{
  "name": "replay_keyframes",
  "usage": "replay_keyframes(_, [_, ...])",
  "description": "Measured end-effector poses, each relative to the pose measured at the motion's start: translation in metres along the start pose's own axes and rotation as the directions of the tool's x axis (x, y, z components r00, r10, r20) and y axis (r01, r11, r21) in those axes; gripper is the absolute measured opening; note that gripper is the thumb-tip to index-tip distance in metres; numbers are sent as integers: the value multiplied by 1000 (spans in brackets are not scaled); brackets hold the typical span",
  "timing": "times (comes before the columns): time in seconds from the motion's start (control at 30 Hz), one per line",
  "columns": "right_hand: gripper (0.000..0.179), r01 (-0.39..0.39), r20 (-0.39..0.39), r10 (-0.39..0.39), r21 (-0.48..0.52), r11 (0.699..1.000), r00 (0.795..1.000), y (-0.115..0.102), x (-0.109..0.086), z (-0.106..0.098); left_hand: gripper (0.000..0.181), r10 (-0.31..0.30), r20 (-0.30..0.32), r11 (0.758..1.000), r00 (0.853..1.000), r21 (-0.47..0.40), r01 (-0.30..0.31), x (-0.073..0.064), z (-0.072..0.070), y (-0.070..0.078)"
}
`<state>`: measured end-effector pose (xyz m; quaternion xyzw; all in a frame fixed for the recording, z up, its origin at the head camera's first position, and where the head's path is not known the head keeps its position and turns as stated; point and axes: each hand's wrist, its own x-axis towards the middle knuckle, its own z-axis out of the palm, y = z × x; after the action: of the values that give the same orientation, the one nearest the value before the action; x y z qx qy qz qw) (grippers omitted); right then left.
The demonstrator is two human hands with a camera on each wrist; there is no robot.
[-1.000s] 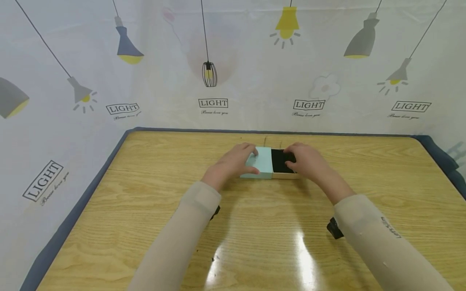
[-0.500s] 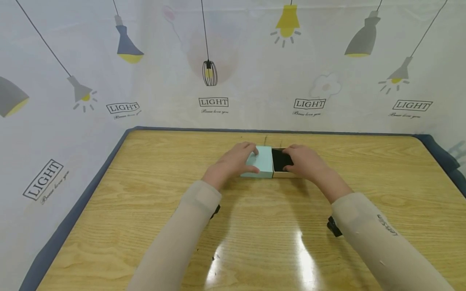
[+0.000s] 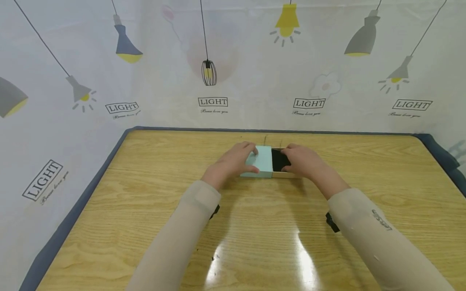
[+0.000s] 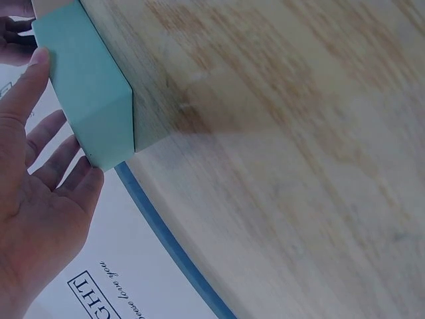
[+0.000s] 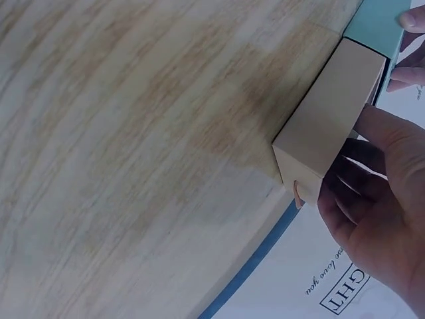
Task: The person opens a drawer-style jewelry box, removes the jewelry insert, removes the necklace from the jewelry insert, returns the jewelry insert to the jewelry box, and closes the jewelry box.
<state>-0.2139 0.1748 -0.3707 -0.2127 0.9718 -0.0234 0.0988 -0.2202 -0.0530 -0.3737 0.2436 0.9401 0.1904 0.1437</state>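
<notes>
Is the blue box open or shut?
Partly open: its tan drawer sticks out of the blue cover, and something black shows inside.

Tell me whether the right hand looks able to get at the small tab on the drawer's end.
Probably yes: the small tab sticks out uncovered from the drawer's end, and the right hand is close beside it.

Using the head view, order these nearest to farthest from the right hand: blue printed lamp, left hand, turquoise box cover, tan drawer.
1. Tan drawer, under the right hand.
2. Turquoise box cover, just left.
3. Left hand, gripping the cover.
4. Blue printed lamp, upper left.
</notes>
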Motion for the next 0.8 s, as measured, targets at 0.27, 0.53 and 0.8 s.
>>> replay_keyframes(0.27, [61,29,8,-29,13,999,1000,3,3,0,58,-5,-6,1000,1000,2,5,0,0,-1])
replay_keyframes(0.53, [61,43,-1,-43,17,999,999,4,6,3,58,-1,-4,1000,1000,11,1,-1,0,-1])
replay_keyframes(0.8, [60,38,-4,-38,8,999,999,6,9,7,57,1,-4,1000,1000,8,-1,1,0,-1])
